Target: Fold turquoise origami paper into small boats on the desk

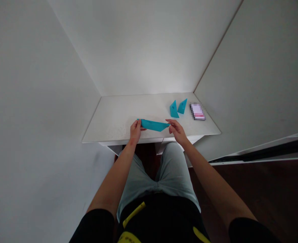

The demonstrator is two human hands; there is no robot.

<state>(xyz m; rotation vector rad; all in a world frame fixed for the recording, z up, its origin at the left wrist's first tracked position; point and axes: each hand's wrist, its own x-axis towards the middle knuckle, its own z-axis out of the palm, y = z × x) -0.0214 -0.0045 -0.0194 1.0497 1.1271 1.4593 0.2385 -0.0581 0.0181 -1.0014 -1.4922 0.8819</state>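
A long folded strip of blue paper [154,125] with slanted ends is held just over the front part of the white desk. My left hand [136,130] is closed on its left end, thumb on top and fingers underneath. At the strip's pointed right end is my right hand [177,131], index finger stretched out and thumb apart from it. The tip reaches between these fingers; whether they touch it is hard to make out. Beyond my right hand lie two smaller folded blue paper pieces, a left one [173,109] and a right one [182,106].
A phone [197,111] with a blurred screen lies at the desk's right side. The white desk [113,118] is set between walls at the left, back and right. Drawer fronts [167,143] show below its front edge, close to my knees.
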